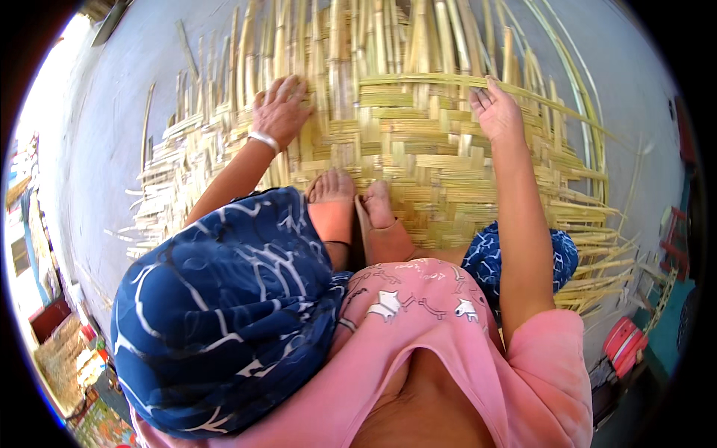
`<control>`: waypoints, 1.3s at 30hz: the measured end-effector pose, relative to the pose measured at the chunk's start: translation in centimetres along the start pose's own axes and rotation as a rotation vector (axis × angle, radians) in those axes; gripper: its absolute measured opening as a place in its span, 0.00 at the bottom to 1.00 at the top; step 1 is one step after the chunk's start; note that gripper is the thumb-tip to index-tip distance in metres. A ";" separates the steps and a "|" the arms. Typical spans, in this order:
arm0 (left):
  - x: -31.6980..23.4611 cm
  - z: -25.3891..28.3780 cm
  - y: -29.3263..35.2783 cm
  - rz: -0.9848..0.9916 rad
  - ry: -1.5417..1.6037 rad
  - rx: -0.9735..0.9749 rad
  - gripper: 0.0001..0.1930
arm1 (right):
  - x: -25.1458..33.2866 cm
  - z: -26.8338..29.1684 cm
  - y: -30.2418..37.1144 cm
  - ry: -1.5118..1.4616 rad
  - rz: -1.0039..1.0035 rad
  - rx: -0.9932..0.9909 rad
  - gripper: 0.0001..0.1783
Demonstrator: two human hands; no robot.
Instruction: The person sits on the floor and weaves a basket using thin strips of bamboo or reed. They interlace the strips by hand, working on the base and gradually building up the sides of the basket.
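Note:
A mat of split cane strips [448, 183], woven crosswise, lies on the floor in front of me and under my sandalled feet. My left hand [281, 113], with a white band at the wrist, rests on the upright strips left of the middle, fingers stretched out. Over on the right, my right hand [496, 112] pinches a long thin yellow-green strip [426, 78] between thumb and fingers. That strip runs crosswise over the uprights at the far edge of the weave. Its right end trails past the mat's side. Unwoven upright canes [340, 45] stretch away beyond both hands.
Loose strip ends stick out along the mat's left and right sides onto the grey floor [635, 134]. A pink-red rounded object [624, 345] sits at the far right. Mixed items and a patch of straw-coloured material [63, 358] are at the lower left.

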State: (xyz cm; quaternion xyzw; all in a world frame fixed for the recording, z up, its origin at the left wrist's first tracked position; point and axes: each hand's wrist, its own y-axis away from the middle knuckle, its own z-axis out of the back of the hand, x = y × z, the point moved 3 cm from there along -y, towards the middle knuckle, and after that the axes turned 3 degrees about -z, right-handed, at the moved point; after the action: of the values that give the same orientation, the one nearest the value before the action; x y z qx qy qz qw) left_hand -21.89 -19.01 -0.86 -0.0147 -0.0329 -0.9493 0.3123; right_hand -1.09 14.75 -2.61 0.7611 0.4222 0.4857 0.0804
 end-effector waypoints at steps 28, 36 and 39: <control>-2.4 3.9 -2.7 0.089 0.057 -0.171 0.25 | 15.8 9.6 4.4 0.072 0.450 -0.115 0.10; -24.1 22.6 -8.9 -0.669 0.900 -0.059 0.19 | 16.0 0.2 18.2 0.193 0.498 0.134 0.12; -31.5 25.0 -9.1 -0.942 0.841 0.084 0.19 | 16.2 -0.2 21.2 0.355 0.751 0.075 0.13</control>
State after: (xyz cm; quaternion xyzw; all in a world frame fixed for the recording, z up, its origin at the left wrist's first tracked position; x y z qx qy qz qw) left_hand -1.75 8.74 22.03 0.3879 0.0525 -0.9074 -0.1527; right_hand 13.50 12.95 19.65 0.7691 0.1402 0.5892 -0.2042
